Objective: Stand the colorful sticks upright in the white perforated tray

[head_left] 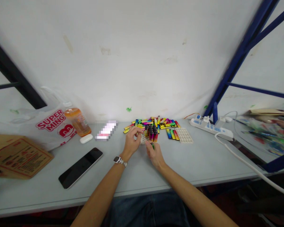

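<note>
Several shiny rainbow-coloured lighters (pixel 151 137) with black tops stand upright close together in front of my hands. My left hand (pixel 132 138), with a watch on its wrist, is at their left side. Its fingers are bent and apart over a white pitted tray (pixel 143 139), and I see nothing between them. Just right of it, my right hand (pixel 155 154) is closed around a small lighter (pixel 152 145); only its greenish end shows between thumb and fingers. Behind the upright group lies a loose pile of lighters (pixel 167 123).
Right of the pile, another white pitted tray (pixel 185 135) holds several lighters at its left. A power strip (pixel 211 128) with a white cable lies farther right. On the left are a black phone (pixel 80 167), a white case (pixel 86 138), an orange bottle (pixel 78 121), a plastic bag (pixel 49 126) and a cardboard box (pixel 21 157).
</note>
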Motion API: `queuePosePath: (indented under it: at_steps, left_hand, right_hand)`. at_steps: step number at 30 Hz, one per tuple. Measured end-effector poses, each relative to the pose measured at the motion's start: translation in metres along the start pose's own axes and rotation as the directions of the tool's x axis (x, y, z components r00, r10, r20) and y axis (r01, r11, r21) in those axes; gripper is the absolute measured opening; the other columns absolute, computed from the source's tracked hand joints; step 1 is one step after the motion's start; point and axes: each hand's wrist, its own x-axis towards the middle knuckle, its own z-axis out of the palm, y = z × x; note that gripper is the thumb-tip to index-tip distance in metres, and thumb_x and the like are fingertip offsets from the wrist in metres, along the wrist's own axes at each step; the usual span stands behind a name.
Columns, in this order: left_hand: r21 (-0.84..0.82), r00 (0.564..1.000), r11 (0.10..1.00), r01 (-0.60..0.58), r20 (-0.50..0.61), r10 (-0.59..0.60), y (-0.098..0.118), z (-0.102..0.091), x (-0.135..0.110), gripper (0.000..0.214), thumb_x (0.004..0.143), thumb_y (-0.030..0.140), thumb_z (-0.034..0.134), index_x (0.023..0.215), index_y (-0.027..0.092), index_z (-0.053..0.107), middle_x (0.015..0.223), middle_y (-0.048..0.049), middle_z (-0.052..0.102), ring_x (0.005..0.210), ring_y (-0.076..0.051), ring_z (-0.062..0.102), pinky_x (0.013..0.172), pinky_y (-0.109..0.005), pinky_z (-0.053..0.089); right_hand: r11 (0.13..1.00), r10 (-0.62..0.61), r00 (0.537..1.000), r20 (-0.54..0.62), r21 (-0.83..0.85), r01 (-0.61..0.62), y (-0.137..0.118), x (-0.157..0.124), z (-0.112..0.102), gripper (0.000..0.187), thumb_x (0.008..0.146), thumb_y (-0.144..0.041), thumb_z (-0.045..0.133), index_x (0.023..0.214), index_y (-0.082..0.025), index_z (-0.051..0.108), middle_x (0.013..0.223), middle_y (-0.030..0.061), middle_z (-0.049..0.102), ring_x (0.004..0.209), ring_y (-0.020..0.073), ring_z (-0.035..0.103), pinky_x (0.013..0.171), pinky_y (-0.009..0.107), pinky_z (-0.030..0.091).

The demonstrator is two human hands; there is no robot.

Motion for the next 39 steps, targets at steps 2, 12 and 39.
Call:
queuePosePath:
  at_steps: [2,12,39]
  left_hand:
    - [0.005,1.0,1.0,0.003,-0.001,-0.003,0.0,0.0,0.0,0.023,0.082,0.005,0.05,0.079,0.021,0.065,0.082,-0.003,0.069,0.086,-0.02,0.063,0.074,-0.033,0.052]
    - [0.007,1.0,1.0,-0.01,-0.009,0.01,0.0,0.0,0.0,0.023,0.082,0.004,0.049,0.078,0.021,0.065,0.082,-0.0026,0.069,0.085,-0.019,0.064,0.074,-0.033,0.051]
    - [-0.228,0.917,0.96,0.165,0.393,-0.064,0.019,-0.025,-0.002,0.01,0.085,0.028,0.064,0.081,0.018,0.067,0.079,-0.0051,0.066,0.071,-0.017,0.059,0.061,-0.028,0.047]
  right_hand:
    - [1.0,0.012,1.0,-0.017,0.004,-0.012,0.002,0.001,0.001,0.049,0.092,-0.06,0.048,0.06,-0.023,0.039,0.05,-0.0044,0.035,0.053,0.013,0.034,0.05,0.027,0.023]
    - [0.998,-0.005,0.999,-0.052,0.063,0.009,0.003,0.002,0.003,0.026,0.086,-0.04,0.045,0.065,-0.024,0.041,0.053,-0.0061,0.035,0.052,0.0126,0.033,0.051,0.025,0.026]
    - [0.989,-0.089,0.995,-0.043,-0.124,0.083,-0.014,0.001,0.002,0.025,0.083,-0.039,0.062,0.071,-0.019,0.055,0.064,-0.0022,0.053,0.06,0.0138,0.045,0.058,0.026,0.036]
